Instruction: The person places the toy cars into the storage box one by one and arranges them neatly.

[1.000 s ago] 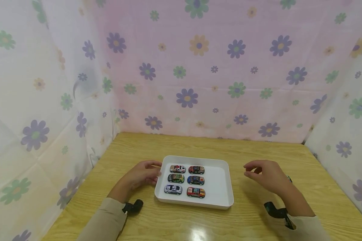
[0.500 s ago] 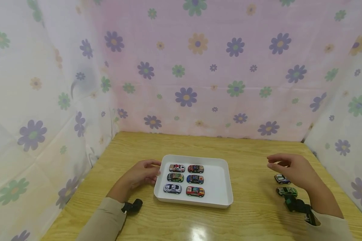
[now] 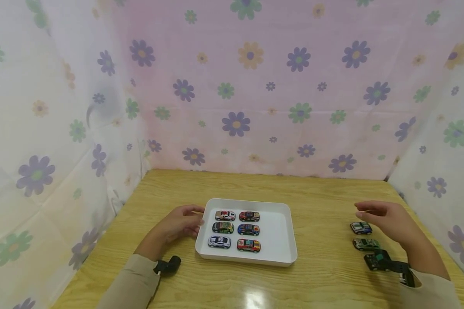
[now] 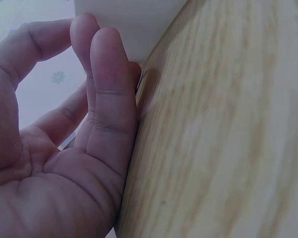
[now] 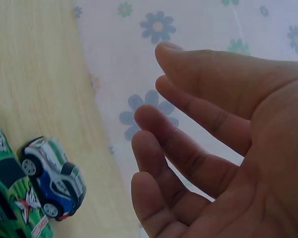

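My left hand (image 3: 183, 223) rests beside the left wall of a white tray (image 3: 284, 240), fingertips touching it in the left wrist view. Inside the tray, toy cars stand in two columns of three, among them a white car (image 3: 219, 242), a blue car (image 3: 249, 230) and a red car (image 3: 249, 245). At the right, my right hand (image 3: 390, 219) hovers with loosely bent fingers and holds nothing. Close by it on the table are a white-and-blue toy car (image 5: 54, 178) and a green toy car (image 5: 12, 188). A dark item is partly hidden below the right wrist camera.
The tray and loose cars stand on a wood-grain table (image 3: 317, 283). Flowered cloth (image 3: 270, 94) walls in the back and both sides. A black wrist camera (image 3: 168, 265) sits on the left wrist.
My right hand has moved right, away from the tray, to over the loose cars, which have come into view. The left hand stays at the tray.
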`<state>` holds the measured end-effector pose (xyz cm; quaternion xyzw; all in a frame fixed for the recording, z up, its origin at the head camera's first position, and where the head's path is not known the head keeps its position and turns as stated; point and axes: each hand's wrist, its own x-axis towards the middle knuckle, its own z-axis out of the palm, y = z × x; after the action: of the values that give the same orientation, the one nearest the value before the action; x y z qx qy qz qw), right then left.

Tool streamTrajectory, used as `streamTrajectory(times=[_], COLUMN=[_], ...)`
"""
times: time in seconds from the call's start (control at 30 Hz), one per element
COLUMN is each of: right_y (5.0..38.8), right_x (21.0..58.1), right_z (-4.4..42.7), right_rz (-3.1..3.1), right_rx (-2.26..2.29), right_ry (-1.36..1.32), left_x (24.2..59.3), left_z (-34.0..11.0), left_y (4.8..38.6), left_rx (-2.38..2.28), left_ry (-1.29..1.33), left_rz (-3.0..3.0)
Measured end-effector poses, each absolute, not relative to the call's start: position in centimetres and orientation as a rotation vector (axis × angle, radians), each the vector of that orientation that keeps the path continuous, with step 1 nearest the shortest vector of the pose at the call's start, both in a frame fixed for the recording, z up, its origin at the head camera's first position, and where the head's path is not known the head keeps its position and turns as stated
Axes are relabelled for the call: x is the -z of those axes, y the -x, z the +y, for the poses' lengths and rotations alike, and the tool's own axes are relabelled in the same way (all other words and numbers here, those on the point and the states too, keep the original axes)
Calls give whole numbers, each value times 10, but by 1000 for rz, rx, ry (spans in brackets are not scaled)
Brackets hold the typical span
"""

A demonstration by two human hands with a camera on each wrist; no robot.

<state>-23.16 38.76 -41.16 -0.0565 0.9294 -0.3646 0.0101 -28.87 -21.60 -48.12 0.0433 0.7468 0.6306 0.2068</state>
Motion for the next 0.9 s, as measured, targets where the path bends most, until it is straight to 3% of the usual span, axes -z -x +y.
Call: streamTrajectory(times=[0.47, 0.9], right_y=[237, 238], right_x=[442, 452], right_z=[413, 420], right_rz=[2850, 2760], right_rx=[1047, 1078], right_ry=[31, 52], left_x=[483, 483], left_z=[-218, -218], left_y=[290, 291], left_rx=[-1752, -1752], left_ry=[-123, -133], left_rz=[2074, 2059])
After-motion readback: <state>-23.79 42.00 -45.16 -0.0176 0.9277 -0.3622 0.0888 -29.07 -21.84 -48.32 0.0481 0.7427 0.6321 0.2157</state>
